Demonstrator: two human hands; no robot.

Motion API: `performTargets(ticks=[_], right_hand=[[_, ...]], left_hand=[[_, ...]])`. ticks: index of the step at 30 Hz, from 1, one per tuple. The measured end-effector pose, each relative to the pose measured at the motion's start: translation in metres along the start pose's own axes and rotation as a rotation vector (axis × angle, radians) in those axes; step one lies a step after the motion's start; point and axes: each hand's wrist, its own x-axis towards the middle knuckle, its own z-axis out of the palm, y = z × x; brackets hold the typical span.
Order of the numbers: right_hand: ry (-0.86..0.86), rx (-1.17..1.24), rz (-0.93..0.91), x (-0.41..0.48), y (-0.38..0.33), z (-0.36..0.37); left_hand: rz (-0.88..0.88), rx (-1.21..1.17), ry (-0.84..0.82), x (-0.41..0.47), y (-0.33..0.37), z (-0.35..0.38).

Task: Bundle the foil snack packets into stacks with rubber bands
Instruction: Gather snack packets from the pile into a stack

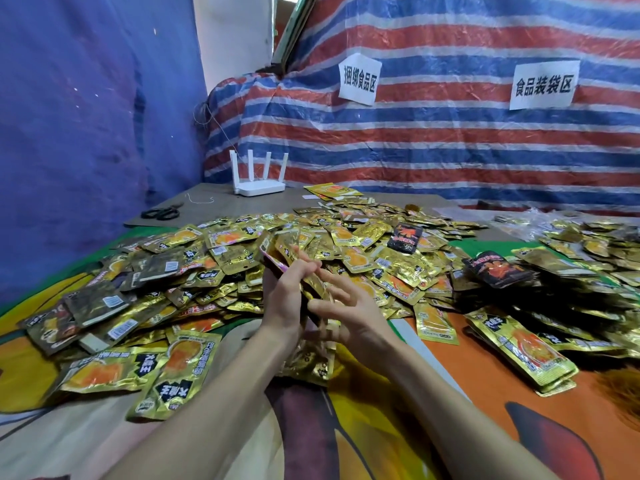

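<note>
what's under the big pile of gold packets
A printed cloth in orange and green shows round the pile of gold packets, and a brown board lies beneath its far edge. The middle is covered, so what lies there cannot be seen.

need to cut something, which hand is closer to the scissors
Left. The left hand is down-right of the scissors; the right hand sits farther right, beyond it.
</note>
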Motion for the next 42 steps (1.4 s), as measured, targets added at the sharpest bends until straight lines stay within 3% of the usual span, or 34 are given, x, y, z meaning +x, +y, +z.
performTargets(ticks=[11, 18, 21, 28, 32, 35, 39, 42], right_hand=[[0.202, -0.047, -0.099, -0.004, 0.013, 0.006], [0.104, -0.434, -0.172, -0.016, -0.015, -0.013], [0.040, -0.474, -0.103, -0.017, -0.019, -0.019], [-0.011, -0.571, -0.149, -0.022, -0.019, -0.018], [0.197, -0.573, -0.300, -0.019, -0.008, -0.003], [0.238, -0.593, -0.299, -0.016, -0.005, -0.004], [0.191, -0.642, -0.244, -0.017, -0.008, -0.007], [0.091, -0.573, -0.202, -0.019, -0.011, -0.011]], left_hand=[[-0.217, -0.048, -0.187, 0.002, -0.008, -0.011], [-0.265, 0.023, -0.387, -0.001, -0.010, -0.018], [-0.312, 0.039, -0.427, -0.002, -0.011, -0.018], [-0.255, 0.180, -0.412, -0.003, -0.020, -0.018], [-0.369, -0.026, -0.446, -0.004, -0.017, -0.013], [-0.422, -0.091, -0.435, -0.008, -0.013, -0.009], [-0.435, -0.033, -0.426, -0.009, -0.015, -0.009], [-0.341, 0.173, -0.431, -0.011, -0.011, -0.010]])
